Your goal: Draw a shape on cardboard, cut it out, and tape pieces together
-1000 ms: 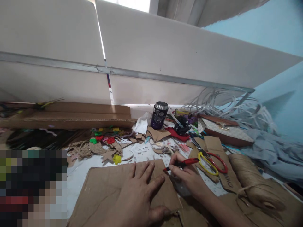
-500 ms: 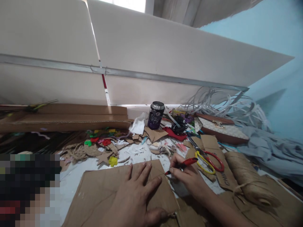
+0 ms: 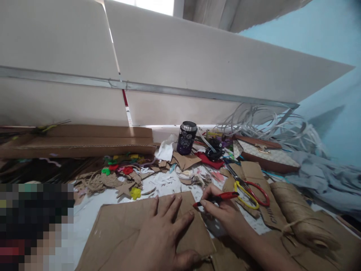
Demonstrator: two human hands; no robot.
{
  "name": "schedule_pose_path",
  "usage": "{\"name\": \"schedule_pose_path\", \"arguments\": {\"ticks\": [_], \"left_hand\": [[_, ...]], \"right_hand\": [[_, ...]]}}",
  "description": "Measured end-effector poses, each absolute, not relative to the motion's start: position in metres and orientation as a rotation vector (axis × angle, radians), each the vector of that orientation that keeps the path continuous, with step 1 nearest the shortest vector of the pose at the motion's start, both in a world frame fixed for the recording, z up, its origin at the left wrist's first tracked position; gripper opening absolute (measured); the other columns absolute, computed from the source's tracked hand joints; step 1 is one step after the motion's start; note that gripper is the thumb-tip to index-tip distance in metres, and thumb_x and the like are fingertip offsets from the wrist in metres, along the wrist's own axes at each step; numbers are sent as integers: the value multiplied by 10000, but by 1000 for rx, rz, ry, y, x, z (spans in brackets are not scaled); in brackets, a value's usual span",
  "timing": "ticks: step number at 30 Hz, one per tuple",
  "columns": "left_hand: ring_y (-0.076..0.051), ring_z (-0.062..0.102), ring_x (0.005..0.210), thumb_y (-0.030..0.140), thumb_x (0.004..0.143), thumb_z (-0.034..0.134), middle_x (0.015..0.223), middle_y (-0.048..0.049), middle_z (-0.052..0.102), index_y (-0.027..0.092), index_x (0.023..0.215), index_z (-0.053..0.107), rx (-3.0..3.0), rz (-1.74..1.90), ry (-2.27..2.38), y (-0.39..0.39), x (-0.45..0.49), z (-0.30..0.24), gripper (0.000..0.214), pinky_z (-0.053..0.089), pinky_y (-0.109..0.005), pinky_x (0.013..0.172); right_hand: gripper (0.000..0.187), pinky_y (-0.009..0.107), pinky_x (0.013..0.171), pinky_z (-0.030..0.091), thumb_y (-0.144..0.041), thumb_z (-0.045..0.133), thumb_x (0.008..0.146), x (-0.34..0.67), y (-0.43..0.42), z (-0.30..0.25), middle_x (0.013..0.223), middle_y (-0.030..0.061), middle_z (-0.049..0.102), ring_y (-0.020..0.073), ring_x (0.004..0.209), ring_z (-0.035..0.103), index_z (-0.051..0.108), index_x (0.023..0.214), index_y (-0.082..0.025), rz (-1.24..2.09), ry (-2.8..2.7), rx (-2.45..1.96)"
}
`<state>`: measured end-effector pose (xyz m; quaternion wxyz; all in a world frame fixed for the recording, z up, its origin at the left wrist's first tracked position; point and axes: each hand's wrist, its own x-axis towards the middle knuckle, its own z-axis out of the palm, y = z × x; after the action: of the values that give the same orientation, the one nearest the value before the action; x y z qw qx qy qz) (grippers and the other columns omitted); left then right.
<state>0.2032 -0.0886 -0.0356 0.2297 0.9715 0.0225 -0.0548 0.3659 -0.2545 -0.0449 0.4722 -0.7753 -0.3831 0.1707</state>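
Observation:
My left hand (image 3: 163, 233) lies flat with fingers spread on a brown cardboard sheet (image 3: 118, 229) in front of me. My right hand (image 3: 222, 212) is closed on a red-and-black utility knife (image 3: 217, 198), whose tip touches the sheet's right edge beside my left fingertips. Scissors with one red and one yellow handle (image 3: 248, 188) lie on cardboard scraps just right of that hand.
A dark can (image 3: 186, 137) stands at the back centre. A jute twine roll (image 3: 299, 214) lies at the right, a patterned bag (image 3: 265, 154) and grey cloth (image 3: 324, 177) behind it. Coloured scraps (image 3: 124, 169) and twine sit left, long cardboard (image 3: 81, 141) against white boards (image 3: 197, 64).
The knife tip has shifted slightly up and left along the cardboard's right edge. My left hand stays flat on the sheet. The view barely moved.

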Motion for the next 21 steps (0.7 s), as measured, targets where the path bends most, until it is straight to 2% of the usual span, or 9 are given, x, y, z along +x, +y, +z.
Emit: {"name": "schedule_pose_path", "arguments": {"ticks": [8,16,21], "left_hand": [[-369,158,1578,738,835,636,1702,-124,207,407,1550,423,2668,-151,70,-89,201,-36,816,76,-703,1227],[-412,185,1564,746,829,640,1700,-118,216,405,1533,459,2649,-130,60,-88,202,-35,802,71,-734,1217],[-403,175,1570,719,837,656,1702,-121,210,399,1533,461,2638,-145,57,-88,201,-35,791,61,-730,1221]], "right_hand": [[161,346,727,397,-360,526,909,367,-255,-45,756,-22,586,211,772,553,559,802,-243,436,-929,-1906],[101,324,649,376,-280,538,828,367,-258,-38,679,-39,540,191,687,515,524,734,-247,456,-891,-1888],[161,318,622,390,-379,549,883,368,-258,-41,698,-40,545,195,666,528,544,776,-258,436,-824,-1871]]}}
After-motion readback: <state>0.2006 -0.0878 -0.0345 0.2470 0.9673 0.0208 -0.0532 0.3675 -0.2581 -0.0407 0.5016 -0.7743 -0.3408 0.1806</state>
